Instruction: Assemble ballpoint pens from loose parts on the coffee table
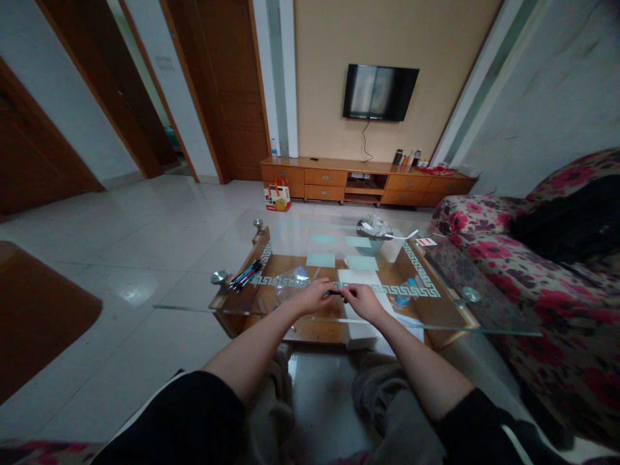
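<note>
Pen (334, 292) held between both hands just above the near edge of the glass table (290, 242). Left hand (314, 298) pinched closed on one end, right hand (361, 302) pinched closed on the other. Probably light, stiff and slim, with smooth plastic likely to slip; best gripped with fingertips near each end, as now. Too small to tell cap from barrel. White paper (361, 284) lying flat on the glass just beyond the hands. More pens (246, 275) loose near the left corner, well apart. Clear plastic bag (292, 279) beside the left hand, contents unclear. Bowl (374, 234) farther back, holding crumpled wrappers or paper. Glass top fragile, so worth gentle contact.
</note>
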`<action>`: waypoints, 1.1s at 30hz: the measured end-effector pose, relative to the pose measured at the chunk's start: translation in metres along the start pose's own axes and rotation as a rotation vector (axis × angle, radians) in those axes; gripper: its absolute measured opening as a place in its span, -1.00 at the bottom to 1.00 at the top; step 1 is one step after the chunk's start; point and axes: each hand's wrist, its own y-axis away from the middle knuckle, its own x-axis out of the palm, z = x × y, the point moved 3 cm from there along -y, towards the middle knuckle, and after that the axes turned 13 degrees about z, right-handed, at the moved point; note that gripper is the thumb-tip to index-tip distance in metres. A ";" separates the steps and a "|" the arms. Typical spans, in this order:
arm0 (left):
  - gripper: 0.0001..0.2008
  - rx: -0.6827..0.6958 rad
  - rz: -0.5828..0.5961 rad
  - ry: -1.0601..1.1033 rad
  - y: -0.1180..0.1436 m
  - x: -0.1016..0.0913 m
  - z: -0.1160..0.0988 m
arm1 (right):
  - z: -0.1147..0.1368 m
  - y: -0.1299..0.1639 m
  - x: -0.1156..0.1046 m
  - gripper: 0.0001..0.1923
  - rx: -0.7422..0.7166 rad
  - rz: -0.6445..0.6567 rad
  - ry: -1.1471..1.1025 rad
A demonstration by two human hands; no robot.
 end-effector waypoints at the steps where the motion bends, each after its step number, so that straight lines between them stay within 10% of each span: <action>1: -0.81 0.001 0.002 -0.002 0.000 0.000 0.000 | 0.001 0.000 0.000 -0.54 -0.003 0.012 -0.004; 14: -0.85 -0.012 -0.007 -0.037 -0.002 0.001 0.002 | -0.003 -0.001 0.002 -0.88 -0.058 -0.067 0.022; 25: -0.74 0.031 0.012 -0.060 0.000 0.000 0.000 | -0.002 -0.002 0.002 -0.55 -0.076 -0.010 0.123; 33: -0.81 0.027 -0.014 -0.054 0.001 0.000 0.002 | -0.003 -0.002 0.004 -0.72 -0.070 0.011 0.098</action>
